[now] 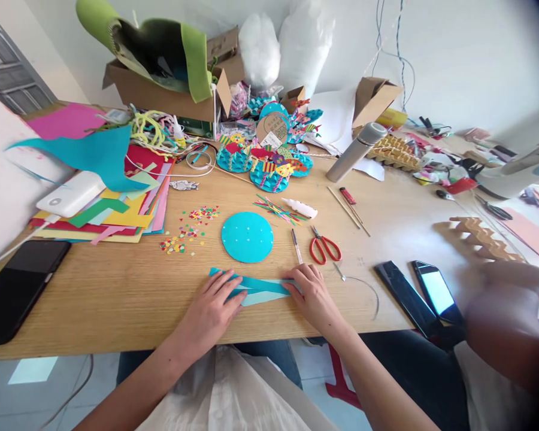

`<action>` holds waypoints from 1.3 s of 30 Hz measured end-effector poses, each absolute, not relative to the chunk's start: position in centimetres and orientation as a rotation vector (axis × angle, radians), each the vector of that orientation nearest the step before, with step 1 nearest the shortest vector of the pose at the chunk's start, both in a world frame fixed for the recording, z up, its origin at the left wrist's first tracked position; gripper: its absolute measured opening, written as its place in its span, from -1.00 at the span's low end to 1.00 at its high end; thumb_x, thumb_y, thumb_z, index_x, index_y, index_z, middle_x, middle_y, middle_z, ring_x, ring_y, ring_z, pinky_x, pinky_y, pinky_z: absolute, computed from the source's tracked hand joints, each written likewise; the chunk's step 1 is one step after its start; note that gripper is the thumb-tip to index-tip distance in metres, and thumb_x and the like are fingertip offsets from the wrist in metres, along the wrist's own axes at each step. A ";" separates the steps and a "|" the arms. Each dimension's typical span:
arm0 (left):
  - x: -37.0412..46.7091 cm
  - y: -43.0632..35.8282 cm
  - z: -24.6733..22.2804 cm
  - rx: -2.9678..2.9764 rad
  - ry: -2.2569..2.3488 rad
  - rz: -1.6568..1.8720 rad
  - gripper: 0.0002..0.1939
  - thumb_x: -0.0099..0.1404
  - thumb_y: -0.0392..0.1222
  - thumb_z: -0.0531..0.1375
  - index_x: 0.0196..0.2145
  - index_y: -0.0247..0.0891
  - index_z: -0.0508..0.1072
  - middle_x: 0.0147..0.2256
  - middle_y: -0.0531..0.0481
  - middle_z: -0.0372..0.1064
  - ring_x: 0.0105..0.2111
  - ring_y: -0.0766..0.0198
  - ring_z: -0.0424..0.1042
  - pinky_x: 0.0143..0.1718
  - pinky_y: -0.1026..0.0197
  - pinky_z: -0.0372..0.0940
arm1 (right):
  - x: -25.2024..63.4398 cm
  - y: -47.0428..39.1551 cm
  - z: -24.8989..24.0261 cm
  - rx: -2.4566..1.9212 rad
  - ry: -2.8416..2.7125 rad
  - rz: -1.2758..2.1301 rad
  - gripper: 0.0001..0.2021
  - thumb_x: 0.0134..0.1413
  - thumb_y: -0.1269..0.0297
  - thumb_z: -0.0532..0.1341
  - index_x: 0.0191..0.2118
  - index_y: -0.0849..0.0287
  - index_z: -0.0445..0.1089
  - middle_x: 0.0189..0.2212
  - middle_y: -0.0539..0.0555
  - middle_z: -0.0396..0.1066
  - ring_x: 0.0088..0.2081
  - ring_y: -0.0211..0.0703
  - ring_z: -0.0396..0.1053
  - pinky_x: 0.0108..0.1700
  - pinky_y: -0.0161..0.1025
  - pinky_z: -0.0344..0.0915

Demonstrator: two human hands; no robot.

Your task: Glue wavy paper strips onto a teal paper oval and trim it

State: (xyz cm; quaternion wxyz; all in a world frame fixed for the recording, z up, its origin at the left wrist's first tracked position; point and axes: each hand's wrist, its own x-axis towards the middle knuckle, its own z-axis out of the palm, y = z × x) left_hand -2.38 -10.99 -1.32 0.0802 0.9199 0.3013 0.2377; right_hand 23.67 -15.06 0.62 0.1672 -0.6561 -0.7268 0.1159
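Note:
Strips of blue and pale blue paper [263,291] lie crosswise over each other at the table's front edge, seemingly folded. My left hand [216,304] holds the left end, fingers over the top and thumb along the lower edge. At the right end, my right hand [312,294] grips the paper with bent fingers. Just beyond them lies a round blue disc [247,237] with small white dots. Red-handled scissors [324,246] and a slim pen-like tool [296,246] are near my right hand. Small coloured confetti pieces [179,242] are scattered left of the disc.
A stack of coloured paper [130,221] and a black phone [20,293] are at left. Decorated blue crafts [269,170], a glue bottle [300,208] and a grey flask [357,151] stand farther back. Two phones [438,291] and a blurred co-worker's arm [507,317] are right.

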 end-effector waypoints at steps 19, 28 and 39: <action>-3.0 -11.2 -1.4 2.684 0.849 0.824 -0.74 0.31 -0.48 0.05 -0.18 -0.31 0.48 -0.04 -0.09 0.47 0.09 0.06 0.33 0.14 -0.11 0.29 | 23.9 -14.8 2.9 -1.740 -2.079 0.195 -0.86 0.31 0.34 0.07 -0.32 0.14 0.29 -0.34 0.07 0.40 -0.21 -0.07 0.25 -0.11 -0.08 0.13; -2.7 -11.6 -0.1 2.409 0.924 1.057 -0.80 0.31 -0.43 0.10 -0.21 -0.32 0.51 -0.07 -0.18 0.45 0.07 0.09 0.31 0.08 0.00 0.28 | 25.4 -15.5 8.0 -1.747 -1.614 0.665 -0.86 0.23 0.17 0.16 -0.30 0.10 0.35 -0.39 0.01 0.39 -0.34 -0.21 0.31 -0.31 -0.29 0.23; 1.9 -10.5 4.4 0.652 0.635 0.705 -0.53 0.03 0.22 0.35 -0.33 -0.27 0.58 -0.44 -0.01 0.41 -0.49 0.41 0.26 -0.50 0.35 0.09 | 21.1 -18.1 9.1 -1.267 -1.490 1.442 -0.82 0.25 0.15 0.15 -0.34 0.11 0.27 -0.38 0.01 0.35 -0.32 -0.23 0.28 -0.25 -0.28 0.21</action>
